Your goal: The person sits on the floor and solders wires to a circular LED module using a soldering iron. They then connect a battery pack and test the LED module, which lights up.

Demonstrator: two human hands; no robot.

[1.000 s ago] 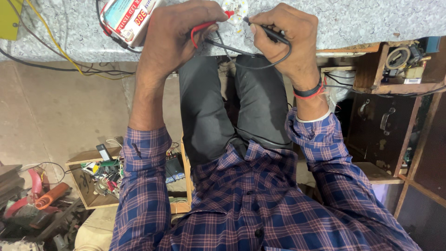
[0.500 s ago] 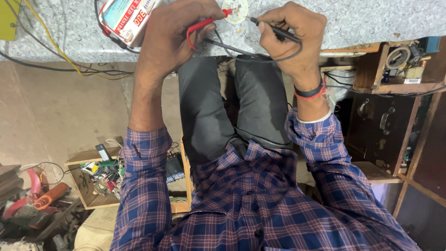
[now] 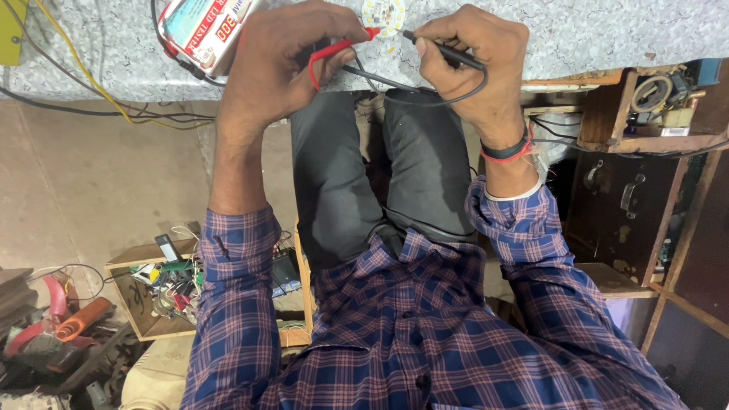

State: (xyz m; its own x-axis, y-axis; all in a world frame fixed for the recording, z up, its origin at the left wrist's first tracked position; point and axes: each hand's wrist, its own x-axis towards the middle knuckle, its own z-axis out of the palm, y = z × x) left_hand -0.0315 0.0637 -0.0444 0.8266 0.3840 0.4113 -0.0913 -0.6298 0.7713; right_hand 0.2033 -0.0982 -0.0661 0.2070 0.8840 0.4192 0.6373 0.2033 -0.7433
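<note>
On the speckled counter (image 3: 114, 53), two hands' fingers pinch two probes, red probe (image 3: 339, 48) in left hand (image 3: 281, 68), black probe (image 3: 444, 52) in right hand (image 3: 474, 68), at one round LED board (image 3: 382, 13).

Speckled stone worktop (image 3: 592, 38), matt

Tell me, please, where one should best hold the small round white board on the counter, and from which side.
Probably by its rim, from the far side. The round white board lies flat on the speckled counter, and the red probe and black probe meet its near edge.
</note>
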